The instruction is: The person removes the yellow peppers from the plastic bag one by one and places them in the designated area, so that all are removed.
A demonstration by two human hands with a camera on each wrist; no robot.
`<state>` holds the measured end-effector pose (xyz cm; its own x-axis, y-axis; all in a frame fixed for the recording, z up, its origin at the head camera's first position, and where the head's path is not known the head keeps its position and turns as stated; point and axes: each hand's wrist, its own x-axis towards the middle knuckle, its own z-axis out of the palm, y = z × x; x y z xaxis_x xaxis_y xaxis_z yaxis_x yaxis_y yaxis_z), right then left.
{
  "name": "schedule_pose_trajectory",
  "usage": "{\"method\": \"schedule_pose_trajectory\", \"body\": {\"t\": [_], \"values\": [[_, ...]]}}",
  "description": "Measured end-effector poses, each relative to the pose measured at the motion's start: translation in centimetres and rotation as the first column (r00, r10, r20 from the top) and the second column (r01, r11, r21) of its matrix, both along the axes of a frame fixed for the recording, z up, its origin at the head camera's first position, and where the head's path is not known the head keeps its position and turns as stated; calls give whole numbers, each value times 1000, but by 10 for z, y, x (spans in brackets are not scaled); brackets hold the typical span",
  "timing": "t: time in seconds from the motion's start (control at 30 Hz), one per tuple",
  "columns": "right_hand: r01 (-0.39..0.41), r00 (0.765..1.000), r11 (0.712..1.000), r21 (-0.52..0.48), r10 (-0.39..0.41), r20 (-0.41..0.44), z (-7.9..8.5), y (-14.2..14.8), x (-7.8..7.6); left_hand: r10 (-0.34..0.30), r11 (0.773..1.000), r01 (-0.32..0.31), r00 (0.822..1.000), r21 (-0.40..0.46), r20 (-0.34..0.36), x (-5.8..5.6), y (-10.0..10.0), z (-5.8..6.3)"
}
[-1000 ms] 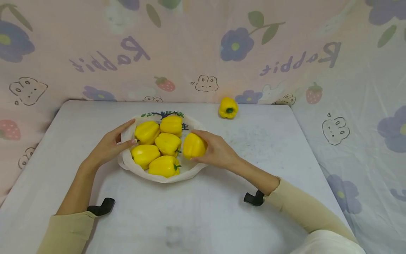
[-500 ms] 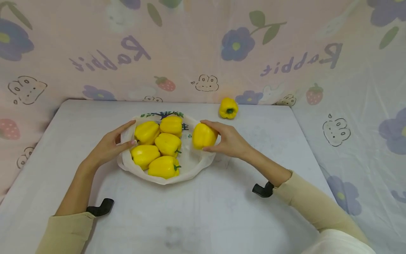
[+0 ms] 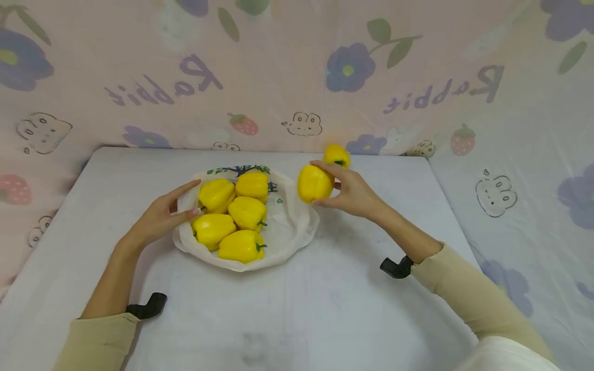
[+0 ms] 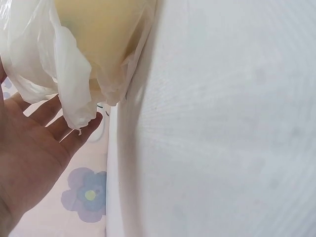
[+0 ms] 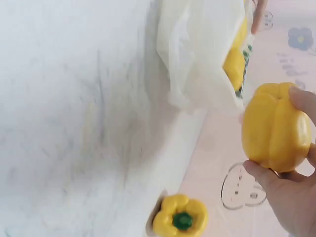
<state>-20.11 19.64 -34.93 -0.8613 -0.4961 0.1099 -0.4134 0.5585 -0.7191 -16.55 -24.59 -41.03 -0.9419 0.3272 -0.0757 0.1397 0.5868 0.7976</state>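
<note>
Currently, a yellow pepper point(image 3: 315, 184) sits in the person's right hand point(image 3: 355, 193), gripped between thumb and fingertips and raised in the air by the right rim of a white bag point(image 3: 292, 229). The head view overlaps it with that rim; the right wrist view shows it apart from the bag. Its skin is smooth and glossy, its body blocky, with rounded lobes parted by shallow grooves.

The work looks partway along: five peppers point(image 3: 247, 213) lie tilted various ways inside the bag, crowded toward its left side, while bare plastic shows on the right. Green stems show on some of them. Beyond the bag, a lone pepper point(image 3: 336, 153) rests near the table's far edge, its green stem facing the person.

Thin, crinkled and slightly translucent, the bag has its mouth spread wide, with a dark tree print on the back wall. The left hand point(image 3: 155, 216) is at its left rim, thumb and fingers spread; how firmly they press cannot be told.

Farther out come the pale, faintly smudged table point(image 3: 287, 319) and a soft pink cloth point(image 3: 274, 62) printed with flowers, rabbits and strawberries.
</note>
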Motion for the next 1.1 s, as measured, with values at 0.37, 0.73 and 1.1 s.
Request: {"method": "schedule_pose_trajectory", "body": {"t": [0.37,0.73,1.1], "values": [[90,994,992,-87,-84,74,1,30,-32,-7,999,7,1000,52,14,1,0,-4],[138,987,985,-103,-128,94,-3,60,-56,-7,999,6,1000,46,22,3,-1,-5],[226,971,965,-131,-213,107,0,82,-79,-5,1000,4,1000,20,21,0,-2,-2]]}}
